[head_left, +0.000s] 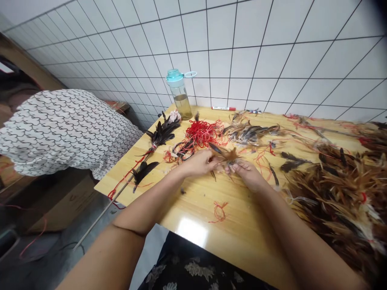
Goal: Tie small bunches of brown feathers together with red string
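Clothing (193, 268), dark with pale flowers, is what's closest, just by the near edge of the wooden table (238, 237). A bit in from that edge lies a loose red string tangle (220, 211), looks like a messy little knot.

Now the hands, which meet around the middle of the table. The right hand (246, 173) has its thumb and fingertips pinched together on the base of a small brown feather tuft (231, 156). The left hand (201, 163) is right beside it, fingers curled in and nearly closed; honestly can't tell from where I'm standing whether they've got hold of anything, it's kinda blurry.

Over along the right edge is a huge brown feather pile (332, 189). On the left side, a thin stick (101, 217) pokes out past the near left corner, with a black feather bundle (161, 133) at its upper end and a loose black feather (145, 173) near it.

Beyond the hands there's a bright red string heap (202, 133), with mottled feathers (248, 133) to its right. A drink bottle (183, 106) stands upright at the far left corner, and a red-capped marker (223, 108) lies along the far edge, near the tiled wall (220, 60).
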A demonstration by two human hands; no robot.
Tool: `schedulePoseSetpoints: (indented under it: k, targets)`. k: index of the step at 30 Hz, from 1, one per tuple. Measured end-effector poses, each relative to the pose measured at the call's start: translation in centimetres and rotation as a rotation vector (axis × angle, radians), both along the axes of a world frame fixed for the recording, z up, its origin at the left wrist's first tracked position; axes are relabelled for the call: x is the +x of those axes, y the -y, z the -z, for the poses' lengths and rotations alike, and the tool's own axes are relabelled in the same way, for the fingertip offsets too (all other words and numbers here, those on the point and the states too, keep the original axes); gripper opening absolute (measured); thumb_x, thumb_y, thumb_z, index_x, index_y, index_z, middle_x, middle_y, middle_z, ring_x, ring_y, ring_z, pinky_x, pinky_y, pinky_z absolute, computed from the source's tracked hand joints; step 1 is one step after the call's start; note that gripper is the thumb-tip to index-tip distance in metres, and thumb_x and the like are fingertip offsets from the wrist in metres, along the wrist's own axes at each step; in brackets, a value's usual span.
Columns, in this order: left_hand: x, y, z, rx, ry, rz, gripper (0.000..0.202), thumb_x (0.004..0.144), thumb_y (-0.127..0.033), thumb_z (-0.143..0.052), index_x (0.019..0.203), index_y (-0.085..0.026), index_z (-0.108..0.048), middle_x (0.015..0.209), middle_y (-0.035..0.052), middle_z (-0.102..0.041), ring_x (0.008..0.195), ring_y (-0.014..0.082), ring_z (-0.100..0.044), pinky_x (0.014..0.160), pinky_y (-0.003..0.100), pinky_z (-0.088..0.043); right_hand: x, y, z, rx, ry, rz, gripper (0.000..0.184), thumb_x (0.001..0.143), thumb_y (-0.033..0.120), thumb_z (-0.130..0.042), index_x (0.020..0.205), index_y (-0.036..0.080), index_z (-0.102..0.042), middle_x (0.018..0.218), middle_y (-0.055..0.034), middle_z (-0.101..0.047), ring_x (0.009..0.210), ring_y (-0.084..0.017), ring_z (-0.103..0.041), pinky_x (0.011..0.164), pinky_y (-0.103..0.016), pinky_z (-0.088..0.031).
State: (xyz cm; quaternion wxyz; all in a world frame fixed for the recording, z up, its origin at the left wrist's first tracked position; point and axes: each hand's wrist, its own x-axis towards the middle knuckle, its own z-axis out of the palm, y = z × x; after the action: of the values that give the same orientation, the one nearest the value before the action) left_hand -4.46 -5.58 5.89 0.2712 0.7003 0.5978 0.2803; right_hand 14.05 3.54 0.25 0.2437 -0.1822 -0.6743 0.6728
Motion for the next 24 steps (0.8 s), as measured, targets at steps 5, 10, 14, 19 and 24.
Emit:
schedulePoseSetpoints:
  k: [5,10,14,19,24]
  targets:
    - [-1.7,0.5,0.6,-0.095,0.084,-0.041,0.02,0.085,-0.034,-0.053,0.087,-0.016,-0.063,0.076,0.0008,-0.064,0.068,0.0115,-0.055,0.065,0.023,-0.044,0.9,-1.6,0.3,-0.255,-0.115,0.139,0.042,0.067,0.058,-0.074,0.059,0.021,-0.055,0.073,-0.0027,-0.059,0.063,-0.014,-0.049,0.065,-0.03,-0.043]
    - [-4.7,1.2,1.7,-0.024,-0.147,-0.244,0.017,0.084,-0.029,-0.05,0.082,-0.019,-0.064,0.079,0.0013,-0.068,0.073,0.0138,-0.059,0.07,0.025,-0.043,2.2,-3.6,0.4,-0.31,-0.188,0.256,0.039,0.069,0.051,-0.075,0.058,0.022,-0.05,0.075,-0.0026,-0.057,0.063,-0.014,-0.046,0.065,-0.032,-0.043]
    - [-7.2,1.4,2.4,0.08,-0.336,-0.461,0.017,0.083,-0.024,-0.047,0.076,-0.021,-0.063,0.072,0.0025,-0.067,0.068,0.0166,-0.057,0.064,0.027,-0.041,2.4,-4.2,0.9,-0.345,-0.204,0.281,0.036,0.074,0.042,-0.072,0.058,0.022,-0.047,0.075,-0.0018,-0.055,0.063,-0.013,-0.044,0.063,-0.031,-0.042]
    - [-10.3,2.2,2.7,0.187,-0.587,-0.741,0.017,0.083,-0.02,-0.049,0.073,-0.019,-0.063,0.075,0.0098,-0.065,0.078,0.0246,-0.06,0.074,0.036,-0.043,2.4,-4.3,1.0,-0.361,-0.227,0.285,0.033,0.073,0.04,-0.073,0.059,0.022,-0.05,0.077,-0.0018,-0.055,0.063,-0.013,-0.042,0.061,-0.03,-0.041]
    - [-9.5,2.5,2.2,0.366,-0.53,-0.781,0.017,0.083,-0.022,-0.054,0.093,-0.018,-0.066,0.101,0.0135,-0.063,0.101,0.0271,-0.057,0.092,0.043,-0.043,2.4,-4.0,0.8,-0.352,-0.193,0.264,0.036,0.072,0.045,-0.073,0.059,0.022,-0.049,0.077,-0.0021,-0.055,0.06,-0.012,-0.041,0.061,-0.031,-0.041]
